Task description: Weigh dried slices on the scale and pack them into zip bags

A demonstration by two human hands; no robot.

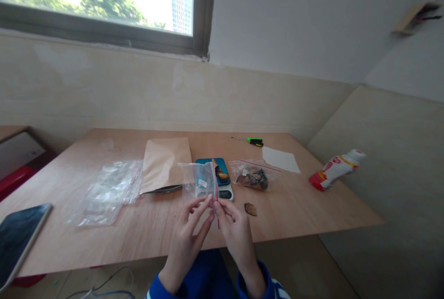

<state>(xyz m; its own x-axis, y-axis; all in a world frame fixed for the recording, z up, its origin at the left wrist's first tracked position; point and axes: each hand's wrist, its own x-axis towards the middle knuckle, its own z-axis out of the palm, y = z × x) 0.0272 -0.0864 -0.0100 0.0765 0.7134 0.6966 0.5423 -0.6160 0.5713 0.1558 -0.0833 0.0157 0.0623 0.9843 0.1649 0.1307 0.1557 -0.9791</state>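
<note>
A clear zip bag (198, 175) with a red strip along its right side is held up in front of me. My left hand (190, 227) pinches it low down, and my right hand (236, 227) grips it at the red strip. Behind the bag stands a small scale (227, 192), partly hidden, with a blue tray (222, 162) on top. Brown dried pieces (222, 175) lie in that tray. To the right rests a filled zip bag (255, 178) of dark brown dried pieces. One loose dried piece (250, 209) lies near my right hand.
Several clear bags (104, 192) lie left, beside a brown paper bag (166, 162). Screwdrivers (251, 141) and white paper (280, 159) are at the back right. A red-and-white bottle (336, 169) is at the right edge, a tablet (24, 239) at the left.
</note>
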